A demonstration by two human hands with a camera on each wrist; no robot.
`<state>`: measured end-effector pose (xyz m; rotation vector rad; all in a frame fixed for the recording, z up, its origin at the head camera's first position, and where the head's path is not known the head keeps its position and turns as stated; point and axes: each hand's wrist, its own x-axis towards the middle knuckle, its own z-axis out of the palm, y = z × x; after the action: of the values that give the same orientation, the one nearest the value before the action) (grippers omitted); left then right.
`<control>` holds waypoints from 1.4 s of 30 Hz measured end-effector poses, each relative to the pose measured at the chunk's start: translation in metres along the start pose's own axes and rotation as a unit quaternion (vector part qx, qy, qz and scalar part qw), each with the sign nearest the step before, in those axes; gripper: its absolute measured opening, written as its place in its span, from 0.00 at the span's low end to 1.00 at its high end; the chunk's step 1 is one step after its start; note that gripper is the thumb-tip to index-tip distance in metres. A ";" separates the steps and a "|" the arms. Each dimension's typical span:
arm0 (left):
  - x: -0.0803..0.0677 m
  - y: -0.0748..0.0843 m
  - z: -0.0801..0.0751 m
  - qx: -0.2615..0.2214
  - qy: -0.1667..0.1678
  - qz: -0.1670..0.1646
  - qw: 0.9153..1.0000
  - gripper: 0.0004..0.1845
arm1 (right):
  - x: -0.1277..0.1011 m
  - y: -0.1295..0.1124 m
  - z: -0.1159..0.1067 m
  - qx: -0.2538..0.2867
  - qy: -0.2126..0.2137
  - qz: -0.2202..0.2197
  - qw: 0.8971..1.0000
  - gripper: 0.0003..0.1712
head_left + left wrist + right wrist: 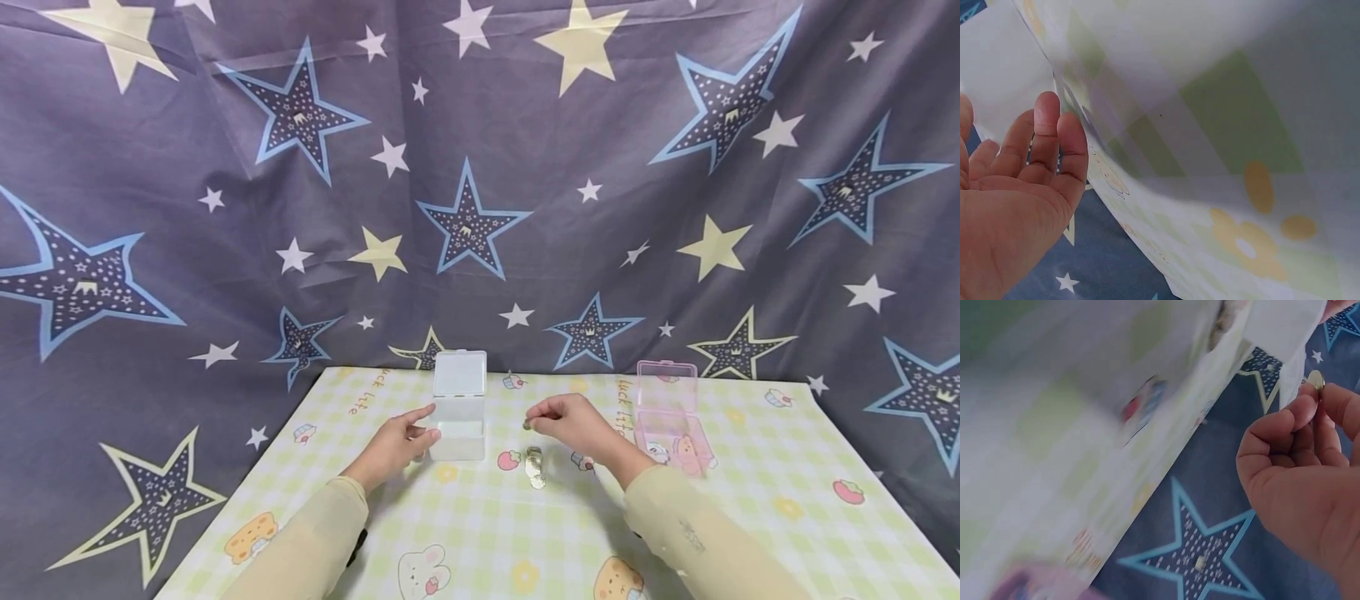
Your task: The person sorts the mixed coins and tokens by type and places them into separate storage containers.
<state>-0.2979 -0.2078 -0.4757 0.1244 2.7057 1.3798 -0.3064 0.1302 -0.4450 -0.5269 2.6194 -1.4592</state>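
- Pale-yellow sleeves (315,533) nearest the camera, both forearms over the green-checked cartoon tablecloth (750,533).
- Left hand (397,446): fingers straight, relaxed, touching the left side of the clear plastic lidded box (459,417); holds nothing.
- Right hand (570,423): fingertips pinch a small gold-coloured coin (527,425), raised just right of the clear box.
- More coins (534,467) on the cloth below that hand.
- Pink transparent plastic box (670,417), lid up, at right.

Head cam overhead-front; wrist cams close-up.

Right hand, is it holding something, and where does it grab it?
Yes. The right hand pinches a small coin by its edge between thumb and fingertips. The left hand only touches the clear box.
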 end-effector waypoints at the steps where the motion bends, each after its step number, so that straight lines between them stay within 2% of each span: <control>1: 0.000 0.000 0.000 0.000 0.000 0.000 1.000 0.33 | 0.004 -0.002 0.004 0.010 0.003 0.001 1.000 0.08; 5: 0.000 -0.001 0.000 0.001 0.003 0.004 1.000 0.34 | 0.016 -0.012 0.022 0.036 0.010 0.006 0.999 0.08; 13: 0.001 -0.002 0.000 -0.004 0.004 0.005 1.000 0.34 | 0.027 -0.019 0.047 0.040 0.012 0.019 0.999 0.07; 29: 0.002 -0.001 0.001 0.000 0.004 0.000 1.000 0.34 | 0.030 -0.026 0.059 0.020 0.003 0.029 0.999 0.07; 42: 0.001 0.002 0.001 0.002 0.007 0.000 1.000 0.33 | 0.032 -0.027 0.064 -0.001 -0.002 0.019 1.000 0.08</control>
<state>-0.2989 -0.2056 -0.4744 0.1158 2.7191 1.3801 -0.3133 0.0543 -0.4539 -0.4786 2.6122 -1.4439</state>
